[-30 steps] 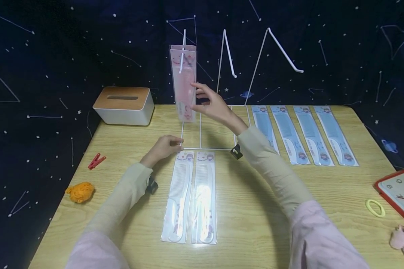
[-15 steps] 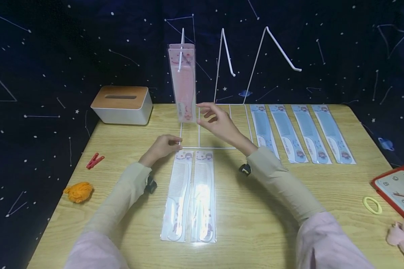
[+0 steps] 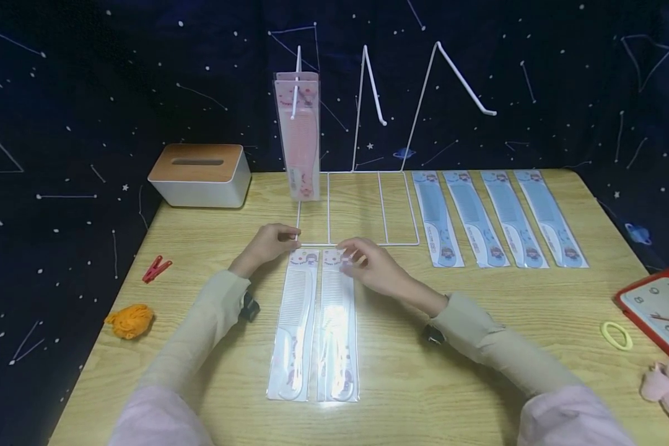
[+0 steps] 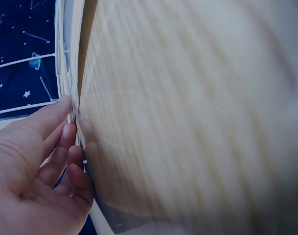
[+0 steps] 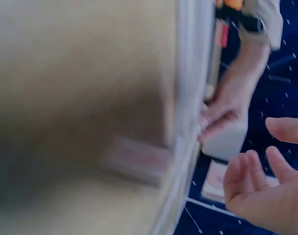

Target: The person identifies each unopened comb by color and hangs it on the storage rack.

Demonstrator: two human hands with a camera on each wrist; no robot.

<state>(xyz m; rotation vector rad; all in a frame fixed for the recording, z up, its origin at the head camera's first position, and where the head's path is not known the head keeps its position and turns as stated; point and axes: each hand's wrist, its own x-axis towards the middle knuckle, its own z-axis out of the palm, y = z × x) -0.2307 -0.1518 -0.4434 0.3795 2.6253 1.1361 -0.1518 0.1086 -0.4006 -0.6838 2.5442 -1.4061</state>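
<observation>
We found the right hand (image 3: 370, 267) with loosely curled fingers touching the top of the white comb in its glossy clear sleeve (image 3: 337, 325), just below the white wire rack (image 3: 357, 243), which the left hand (image 3: 270, 243) pinched; light, flexible, slippery, best pinched at its header.

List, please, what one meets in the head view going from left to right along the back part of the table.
Tissue box → pink combs hanging on the white wire rack → four blue combs lying side by side → red clock at the right edge.
</observation>
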